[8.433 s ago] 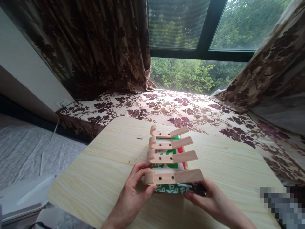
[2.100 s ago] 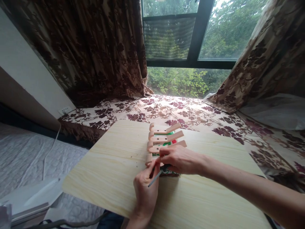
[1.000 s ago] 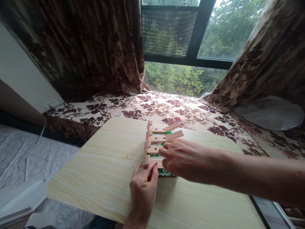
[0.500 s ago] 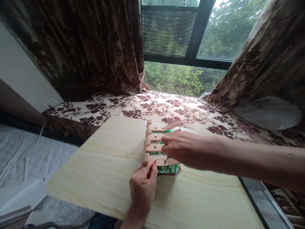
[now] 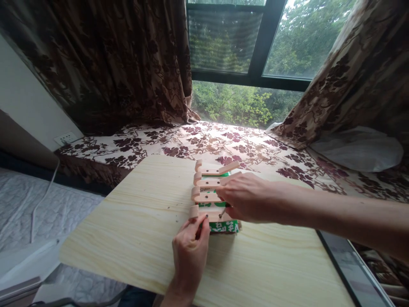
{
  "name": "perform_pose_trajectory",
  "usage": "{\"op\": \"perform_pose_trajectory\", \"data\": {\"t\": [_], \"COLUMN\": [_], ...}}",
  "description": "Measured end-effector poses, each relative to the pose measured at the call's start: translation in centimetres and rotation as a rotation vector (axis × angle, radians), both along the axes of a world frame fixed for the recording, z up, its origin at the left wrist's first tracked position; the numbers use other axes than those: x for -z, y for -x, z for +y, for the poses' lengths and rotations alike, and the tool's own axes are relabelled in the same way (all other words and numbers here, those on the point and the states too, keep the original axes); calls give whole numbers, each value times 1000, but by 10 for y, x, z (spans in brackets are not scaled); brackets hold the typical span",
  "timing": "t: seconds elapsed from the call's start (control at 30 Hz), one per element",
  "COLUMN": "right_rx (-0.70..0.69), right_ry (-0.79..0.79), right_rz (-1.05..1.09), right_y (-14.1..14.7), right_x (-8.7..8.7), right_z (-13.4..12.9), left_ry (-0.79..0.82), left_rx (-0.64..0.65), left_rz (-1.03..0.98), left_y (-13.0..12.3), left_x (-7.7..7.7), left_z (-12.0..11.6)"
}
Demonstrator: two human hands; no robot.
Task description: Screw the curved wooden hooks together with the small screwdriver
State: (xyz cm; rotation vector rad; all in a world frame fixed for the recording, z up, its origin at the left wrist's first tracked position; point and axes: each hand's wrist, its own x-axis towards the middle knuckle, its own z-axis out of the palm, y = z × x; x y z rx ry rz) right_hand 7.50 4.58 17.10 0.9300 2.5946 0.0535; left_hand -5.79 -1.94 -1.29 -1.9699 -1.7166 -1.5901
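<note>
Wooden hook: narrow-pinched left hand at its near edge, hold unclear; right hand grips screwdriver; tabletop stretches leftward.

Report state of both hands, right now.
Left hand: closed in a pinch at the nearest wooden hook; exactly what's pinched can't be told.
Right hand: closed, holding a thin tool, mostly hidden.

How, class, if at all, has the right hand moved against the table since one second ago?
Yes: the right hand shows higher, nearer the far edge of the table; whether lifted or reached forward, I cannot tell.
</note>
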Motion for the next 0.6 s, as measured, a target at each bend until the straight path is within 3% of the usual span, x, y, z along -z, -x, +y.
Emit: {"op": "perform_pose_trajectory", "data": {"t": [0.13,0.23,0.3,0.47,0.6], "right_rx": [-237,-329,-293,-1,4], "right_ry": [-8,-91,-93,-29,57], "right_rz": [56,82,64,-47,1], "right_y": [-8,-7,-5,1,-3], "right_x": [-3,4,8,4,-6], "right_z": [-3,-7,-8,-6,-1], "left_ry": [2,14,24,32,33], "left_rx": [0,4,6,1,-8], "left_rz": [4,6,3,-21,-36], "left_y": [1,1,1,0,0], "left_x": [0,0,0,-1,-1], "left_z": [1,1,0,0,1]}}
